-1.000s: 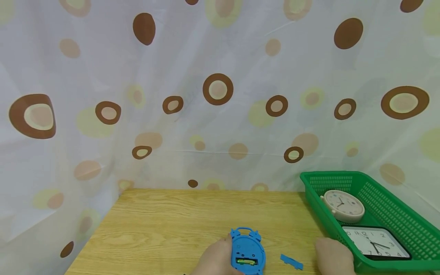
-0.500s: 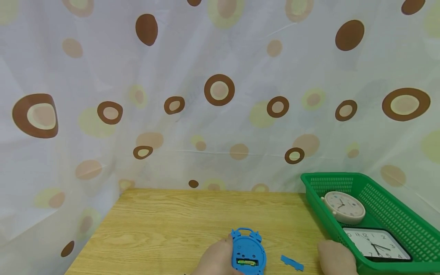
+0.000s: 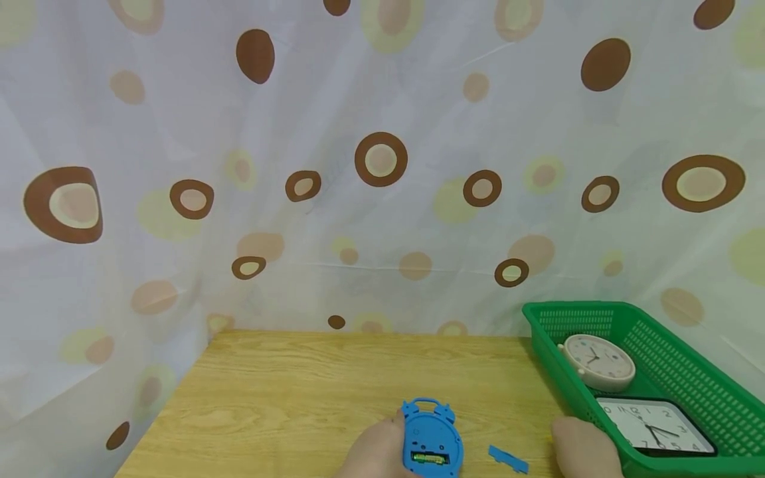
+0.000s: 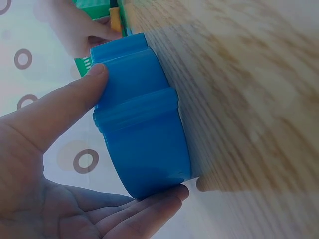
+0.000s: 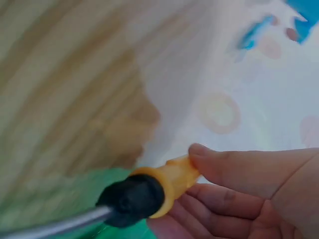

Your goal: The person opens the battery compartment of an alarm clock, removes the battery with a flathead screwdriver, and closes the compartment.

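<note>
Left hand (image 3: 378, 451): I see it gripping the blue clock, thumb on one side of the casing, fingers along the other; the head view cuts it off below.
Blue clock (image 3: 431, 435): held in that hand at the near part of the tabletop (image 3: 299, 392); its back faces my head view, so the dial is hidden. I cannot tell whether it touches the wood.
Battery (image 3: 430, 459): in the uncovered slot in the clock's back, too small for me to read any label.
Right hand (image 3: 584, 448): gripping a yellow-handled tool (image 5: 134, 199) beside the basket; the head view hides nearly all of the tool.
Tool shaft: metal, running out of my blurred right wrist view, tip unseen.
Blue strip (image 3: 509, 459): on the tabletop between the hands, toward the cut-off near edge.
Green basket (image 3: 556, 375): along the tabletop's right edge, near end partly out of frame.
Rectangular clock (image 3: 654, 425): in the basket's near part, black-rimmed; I read 12, 1, 2, 3, 4, but the wall hides some left numerals.
Round clock (image 3: 599, 362): farther inside, markings illegible to me.
Curtain (image 3: 382, 219): spotted, behind the far edge.
</note>
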`<state>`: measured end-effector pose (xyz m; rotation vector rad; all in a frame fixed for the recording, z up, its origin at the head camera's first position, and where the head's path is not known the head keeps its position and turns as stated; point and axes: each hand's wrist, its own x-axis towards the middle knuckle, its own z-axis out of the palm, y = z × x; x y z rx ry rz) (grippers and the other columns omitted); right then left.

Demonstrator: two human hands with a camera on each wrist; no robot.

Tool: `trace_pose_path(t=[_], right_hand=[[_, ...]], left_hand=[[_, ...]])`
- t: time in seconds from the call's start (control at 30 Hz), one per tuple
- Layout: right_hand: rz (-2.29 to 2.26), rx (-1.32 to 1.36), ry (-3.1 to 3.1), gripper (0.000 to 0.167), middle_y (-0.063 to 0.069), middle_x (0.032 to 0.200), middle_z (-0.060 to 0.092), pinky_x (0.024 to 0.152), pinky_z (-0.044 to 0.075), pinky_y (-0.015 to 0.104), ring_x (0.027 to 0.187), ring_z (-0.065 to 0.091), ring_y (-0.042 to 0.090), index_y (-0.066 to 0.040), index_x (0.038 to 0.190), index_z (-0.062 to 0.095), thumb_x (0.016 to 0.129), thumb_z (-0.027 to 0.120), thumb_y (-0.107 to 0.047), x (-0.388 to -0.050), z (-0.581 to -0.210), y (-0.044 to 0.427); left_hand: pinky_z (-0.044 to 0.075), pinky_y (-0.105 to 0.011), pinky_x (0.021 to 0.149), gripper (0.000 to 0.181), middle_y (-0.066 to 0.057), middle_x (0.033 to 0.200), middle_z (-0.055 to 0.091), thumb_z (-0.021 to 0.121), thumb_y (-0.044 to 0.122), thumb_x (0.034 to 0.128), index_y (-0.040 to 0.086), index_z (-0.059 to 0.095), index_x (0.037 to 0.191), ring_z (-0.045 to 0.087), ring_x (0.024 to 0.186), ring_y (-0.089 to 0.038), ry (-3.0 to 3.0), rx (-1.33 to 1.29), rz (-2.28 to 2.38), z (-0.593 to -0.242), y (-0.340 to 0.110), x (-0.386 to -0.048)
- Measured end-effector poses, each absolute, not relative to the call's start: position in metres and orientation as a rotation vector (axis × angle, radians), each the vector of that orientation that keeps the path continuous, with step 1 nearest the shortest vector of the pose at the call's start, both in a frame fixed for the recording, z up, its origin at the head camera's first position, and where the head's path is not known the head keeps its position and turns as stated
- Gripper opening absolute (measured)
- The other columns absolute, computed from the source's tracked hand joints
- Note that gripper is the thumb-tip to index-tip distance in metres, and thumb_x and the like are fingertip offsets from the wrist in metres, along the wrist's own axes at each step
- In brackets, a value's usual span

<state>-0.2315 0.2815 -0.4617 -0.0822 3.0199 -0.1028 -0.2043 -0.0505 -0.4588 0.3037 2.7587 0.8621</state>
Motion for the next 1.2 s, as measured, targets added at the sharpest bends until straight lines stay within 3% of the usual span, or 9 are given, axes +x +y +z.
trace_pose_path(t=[0.2, 0.33, 0.47, 0.67, 0.93, 1.03, 1.2], right_hand=[[-0.241, -0.079, 3.093, 0.018, 0.002, 0.074, 0.065, 0.065, 0.055, 0.041, 0.068, 0.058, 0.017, -0.007, 0.083, 0.068, 0.096, 0.078, -0.016, -0.231, -0.440, 0.268], [-0.500, -0.121, 3.132, 0.016, 0.000, 0.079, 0.072, 0.062, 0.052, 0.036, 0.067, 0.058, 0.014, -0.002, 0.098, 0.078, 0.097, 0.077, -0.018, -0.232, -0.427, 0.260], [-0.790, -0.108, 3.098, 0.028, 0.010, 0.096, 0.081, 0.065, 0.058, 0.035, 0.074, 0.067, 0.015, 0.004, 0.116, 0.078, 0.099, 0.075, -0.017, -0.232, -0.419, 0.254], [-1.152, 0.017, 2.998, 0.036, 0.017, 0.108, 0.081, 0.077, 0.065, 0.042, 0.094, 0.077, 0.028, 0.007, 0.125, 0.074, 0.102, 0.073, -0.021, -0.230, -0.413, 0.249], [-1.725, 0.024, 2.621, 0.034, 0.022, 0.124, 0.076, 0.087, 0.066, 0.032, 0.106, 0.077, 0.020, 0.013, 0.137, 0.059, 0.111, 0.054, -0.008, -0.223, -0.404, 0.231], [-1.883, 0.033, 2.454, 0.035, 0.017, 0.127, 0.075, 0.091, 0.064, 0.029, 0.107, 0.077, 0.013, 0.010, 0.141, 0.052, 0.116, 0.044, -0.012, -0.220, -0.404, 0.224], [-2.111, -0.010, 2.290, 0.034, 0.000, 0.115, 0.076, 0.092, 0.061, 0.021, 0.102, 0.075, 0.004, 0.003, 0.136, 0.045, 0.119, 0.027, -0.020, -0.216, -0.404, 0.218]], left_hand=[[0.056, -0.054, 0.109, 0.118, -0.027, 0.145, 0.063, 0.099, 0.050, 0.0688, -0.010, 0.045, 0.154, 0.064, 0.133, -0.042, 2.762, 0.318, 0.820, -0.477, -0.051, -0.213], [0.056, -0.055, 0.109, 0.121, -0.026, 0.146, 0.063, 0.099, 0.053, 0.0675, -0.010, 0.044, 0.155, 0.064, 0.133, -0.042, 2.762, 0.324, 0.821, -0.487, -0.051, -0.218], [0.056, -0.054, 0.108, 0.120, -0.025, 0.145, 0.064, 0.099, 0.053, 0.0668, -0.009, 0.046, 0.154, 0.065, 0.132, -0.041, 2.760, 0.319, 0.845, -0.490, -0.052, -0.218], [0.056, -0.055, 0.108, 0.116, -0.026, 0.145, 0.064, 0.099, 0.049, 0.0693, -0.011, 0.046, 0.153, 0.064, 0.132, -0.042, 2.746, 0.304, 0.854, -0.477, -0.050, -0.210], [0.056, -0.056, 0.108, 0.117, -0.028, 0.147, 0.062, 0.098, 0.050, 0.0703, -0.011, 0.045, 0.154, 0.064, 0.133, -0.044, 2.751, 0.326, 0.808, -0.470, -0.052, -0.208], [0.056, -0.057, 0.107, 0.116, -0.029, 0.145, 0.063, 0.099, 0.048, 0.0702, -0.013, 0.045, 0.153, 0.064, 0.131, -0.045, 2.758, 0.338, 0.826, -0.468, -0.052, -0.206], [0.057, -0.056, 0.105, 0.114, -0.030, 0.143, 0.064, 0.099, 0.045, 0.0710, -0.014, 0.045, 0.152, 0.065, 0.129, -0.045, 2.772, 0.344, 0.840, -0.464, -0.050, -0.204]])
